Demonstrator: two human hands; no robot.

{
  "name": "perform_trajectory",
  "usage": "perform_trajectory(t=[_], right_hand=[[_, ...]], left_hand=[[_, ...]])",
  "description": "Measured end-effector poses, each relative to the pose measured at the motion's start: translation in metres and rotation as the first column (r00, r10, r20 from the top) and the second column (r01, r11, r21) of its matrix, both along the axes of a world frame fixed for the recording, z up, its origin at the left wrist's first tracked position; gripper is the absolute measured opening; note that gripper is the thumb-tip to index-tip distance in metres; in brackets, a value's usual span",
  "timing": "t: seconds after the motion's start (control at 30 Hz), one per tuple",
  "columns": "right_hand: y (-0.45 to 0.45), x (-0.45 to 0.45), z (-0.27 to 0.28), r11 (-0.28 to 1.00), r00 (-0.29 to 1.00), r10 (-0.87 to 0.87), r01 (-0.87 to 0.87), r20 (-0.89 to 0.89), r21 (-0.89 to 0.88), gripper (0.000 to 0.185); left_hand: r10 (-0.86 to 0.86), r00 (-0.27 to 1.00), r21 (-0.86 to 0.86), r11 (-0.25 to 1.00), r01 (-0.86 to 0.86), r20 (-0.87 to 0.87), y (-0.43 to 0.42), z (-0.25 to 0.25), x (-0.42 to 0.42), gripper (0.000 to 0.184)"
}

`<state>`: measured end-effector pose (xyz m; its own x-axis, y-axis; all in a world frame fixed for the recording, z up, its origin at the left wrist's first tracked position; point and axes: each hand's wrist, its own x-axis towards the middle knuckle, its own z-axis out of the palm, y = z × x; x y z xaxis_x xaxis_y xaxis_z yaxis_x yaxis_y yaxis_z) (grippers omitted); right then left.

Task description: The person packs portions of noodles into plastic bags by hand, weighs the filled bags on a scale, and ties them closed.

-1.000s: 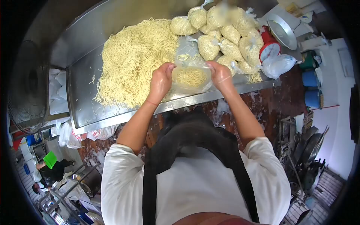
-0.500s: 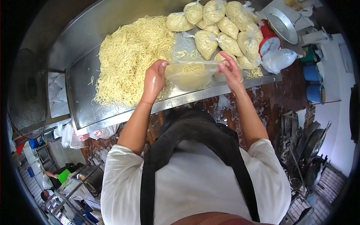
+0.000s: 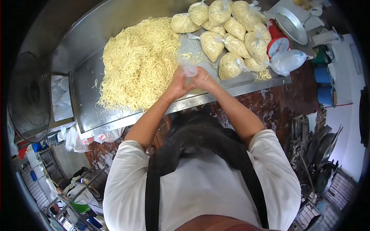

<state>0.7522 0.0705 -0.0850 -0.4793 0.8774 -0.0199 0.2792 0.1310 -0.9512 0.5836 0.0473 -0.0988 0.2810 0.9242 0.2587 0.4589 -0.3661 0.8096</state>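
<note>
My left hand (image 3: 178, 85) and my right hand (image 3: 201, 78) are together near the front edge of the steel table (image 3: 88, 115). Both are closed around the gathered neck of a clear plastic bag (image 3: 188, 68), whose loose top sticks up between them. The bag's body is mostly hidden under my hands. Left of them lies a large heap of loose yellow noodles (image 3: 138, 61). To the right stands a tied bag of noodles (image 3: 230, 66), apart from my right hand.
Several more tied noodle bags (image 3: 219, 12) crowd the back right. Beside them stand a red scale (image 3: 278, 45) with a metal pan (image 3: 291, 26) and a bundle of clear plastic bags (image 3: 288, 62). A fan (image 3: 30, 96) is at the left. Another person is far off at lower left.
My hands have come together from holding the bag's mouth stretched wide. The bag's top is now bunched between them, and my right hand has moved left.
</note>
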Motion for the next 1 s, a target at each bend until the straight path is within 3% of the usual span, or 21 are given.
perform_trajectory(t=[0.07,0.1,0.13,0.2,0.23,0.33,0.37,0.47,0.57,0.63,0.67,0.73,0.77,0.83,0.87,0.93,0.97,1.0], right_hand=[[-0.003,0.006,0.040,0.990,0.999,0.037,-0.033,-0.030,0.134,0.039],[-0.006,0.011,0.049,0.979,0.998,0.056,-0.047,-0.042,0.196,0.045],[-0.007,0.019,0.041,0.959,0.998,-0.068,0.063,0.009,0.275,0.056],[-0.009,0.039,0.004,0.859,0.946,-0.313,0.246,0.081,0.449,0.078],[-0.010,0.046,-0.029,0.887,0.879,-0.259,0.052,0.401,0.459,0.085],[-0.032,0.011,-0.068,0.905,0.833,-0.291,0.080,0.471,0.419,0.082],[-0.037,0.002,-0.064,0.923,0.762,-0.303,0.087,0.571,0.374,0.070],[-0.027,-0.001,-0.066,0.850,0.811,-0.305,-0.005,0.499,0.527,0.050],[-0.012,0.010,-0.055,0.965,0.943,-0.251,0.262,0.219,-0.025,0.028],[-0.010,0.009,-0.068,0.842,0.856,-0.474,0.372,-0.206,-0.391,0.022],[-0.009,0.007,-0.072,0.749,0.708,-0.603,0.342,-0.368,-0.568,0.021],[-0.019,-0.006,-0.043,0.739,0.796,-0.572,0.394,-0.199,-0.547,0.023],[-0.021,-0.016,-0.021,0.738,0.828,-0.550,0.419,-0.111,-0.530,0.024],[-0.022,-0.036,0.011,0.933,0.934,-0.356,0.357,0.020,-0.056,0.018],[-0.021,-0.038,0.032,0.951,0.953,-0.273,0.247,0.129,0.186,0.015],[-0.011,-0.030,0.112,0.766,0.877,-0.371,0.103,0.306,0.634,0.011],[-0.011,-0.025,0.137,0.613,0.817,-0.450,-0.012,0.361,0.790,0.009],[-0.014,-0.021,0.142,0.624,0.824,-0.439,-0.007,0.358,0.781,0.010]], left_hand=[[-0.091,0.996,0.138,0.986,0.093,-0.026,0.010,-0.026,0.006,0.046],[0.008,0.995,0.085,0.996,-0.016,0.097,0.016,-0.017,0.012,0.030],[0.083,0.954,-0.149,0.988,-0.040,0.289,0.024,-0.024,0.015,0.026],[0.339,0.754,-0.565,0.824,0.051,0.562,0.039,-0.040,0.022,0.019],[0.421,0.628,-0.607,0.788,0.104,0.654,0.040,-0.040,0.030,0.016],[0.705,0.540,-0.850,0.525,0.039,0.460,0.041,-0.036,0.055,0.017],[0.704,0.506,-0.841,0.534,0.086,0.499,0.041,-0.044,0.057,0.019],[0.719,0.545,-0.875,0.480,0.060,0.432,0.048,-0.038,0.052,0.019],[0.577,0.440,-0.675,0.732,0.094,0.688,0.024,-0.021,0.042,0.026],[0.690,0.462,-0.706,0.686,-0.173,0.557,-0.029,0.017,0.026,0.035],[0.770,0.496,-0.857,0.507,-0.093,0.402,-0.038,0.026,0.020,0.037],[0.807,0.588,-0.998,0.049,0.033,0.059,-0.050,0.036,0.013,0.040],[0.795,0.466,-0.922,0.336,0.194,0.388,-0.032,-0.006,0.012,0.039],[0.653,0.520,-0.825,0.522,0.218,0.550,0.023,-0.023,-0.013,0.040],[0.573,0.541,-0.764,0.603,0.230,0.615,0.037,-0.021,-0.026,0.041],[0.374,0.609,-0.612,0.753,0.241,0.700,0.056,0.047,-0.038,0.041],[0.409,0.632,-0.678,0.687,0.261,0.658,0.047,0.082,-0.026,0.038],[0.441,0.656,-0.739,0.615,0.276,0.612,0.025,0.118,-0.004,0.036]])
